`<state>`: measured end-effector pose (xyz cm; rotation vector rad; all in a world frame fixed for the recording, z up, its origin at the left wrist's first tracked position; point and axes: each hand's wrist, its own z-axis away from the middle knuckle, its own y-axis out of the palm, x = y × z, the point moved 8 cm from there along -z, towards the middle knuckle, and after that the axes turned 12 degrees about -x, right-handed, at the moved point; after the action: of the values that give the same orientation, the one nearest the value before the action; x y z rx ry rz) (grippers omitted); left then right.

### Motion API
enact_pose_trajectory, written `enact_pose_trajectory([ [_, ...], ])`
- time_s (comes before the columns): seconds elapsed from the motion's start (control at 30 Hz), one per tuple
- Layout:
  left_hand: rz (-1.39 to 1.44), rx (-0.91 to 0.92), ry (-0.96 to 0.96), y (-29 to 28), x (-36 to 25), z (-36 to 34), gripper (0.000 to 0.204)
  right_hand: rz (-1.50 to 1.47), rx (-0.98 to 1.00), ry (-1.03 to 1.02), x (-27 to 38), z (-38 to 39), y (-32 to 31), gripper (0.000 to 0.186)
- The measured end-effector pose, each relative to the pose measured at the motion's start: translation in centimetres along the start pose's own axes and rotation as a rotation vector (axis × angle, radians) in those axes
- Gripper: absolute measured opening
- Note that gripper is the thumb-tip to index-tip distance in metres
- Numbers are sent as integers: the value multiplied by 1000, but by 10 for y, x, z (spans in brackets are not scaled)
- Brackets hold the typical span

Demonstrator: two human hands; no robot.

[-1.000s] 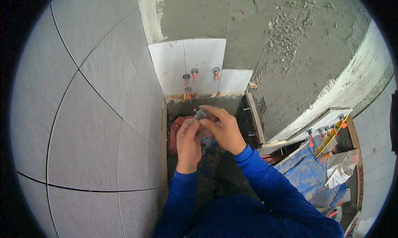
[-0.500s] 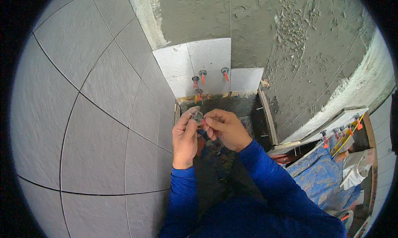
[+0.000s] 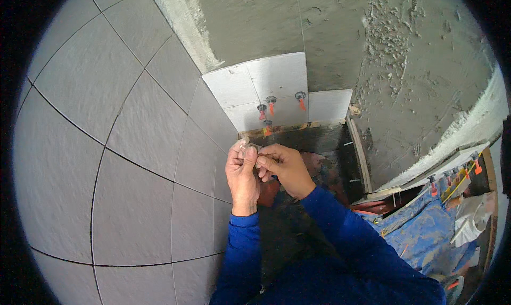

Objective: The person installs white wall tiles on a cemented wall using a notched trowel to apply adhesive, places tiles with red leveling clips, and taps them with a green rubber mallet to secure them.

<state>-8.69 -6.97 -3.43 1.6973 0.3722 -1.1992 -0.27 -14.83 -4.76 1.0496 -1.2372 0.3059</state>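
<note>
Both my hands meet above the dark recess, fingertips pinched together. My left hand (image 3: 243, 180) is closed, thumb up, around a small piece that looks like a tile leveler (image 3: 246, 148); the fingers hide most of it. My right hand (image 3: 287, 169) pinches the same piece from the right side, with thumb and index finger touching it. Just beyond the hands, several tile levelers with dark round caps and orange-red handles (image 3: 301, 103) sit in the joints of the white wall tiles (image 3: 277, 73).
Large grey tiles (image 3: 146, 209) cover the wall on my left. Bare grey mortar (image 3: 255, 23) spreads above the white tiles. A wooden strip (image 3: 359, 153) edges the recess. To the right lie a dirty blue sheet (image 3: 420, 236), a white bag (image 3: 471, 220) and another row of levelers (image 3: 477, 166).
The view has shifted, so the wall and tiles sit further right and slightly lower. My hands stay together; the red bit seen between my fingers is now hidden.
</note>
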Motion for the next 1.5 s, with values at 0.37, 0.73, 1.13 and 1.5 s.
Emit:
enact_pose_trajectory([
  [0.37, -631, -328, 653, -19, -38, 5, 28, -329, -308, 246, -103, -140, 33, 15],
  [0.73, -515, -370, 583, -46, -45, -2, 20, -273, -475, 111, -129, -173, 39, 18],
  [1.13, -494, -372, 585, -49, -44, -2, 15, -187, -651, 32, -101, -158, 54, 20],
  [1.5, -474, -426, 758, -39, -66, 20, 19, -149, -692, 33, -93, -152, 62, 18],
])
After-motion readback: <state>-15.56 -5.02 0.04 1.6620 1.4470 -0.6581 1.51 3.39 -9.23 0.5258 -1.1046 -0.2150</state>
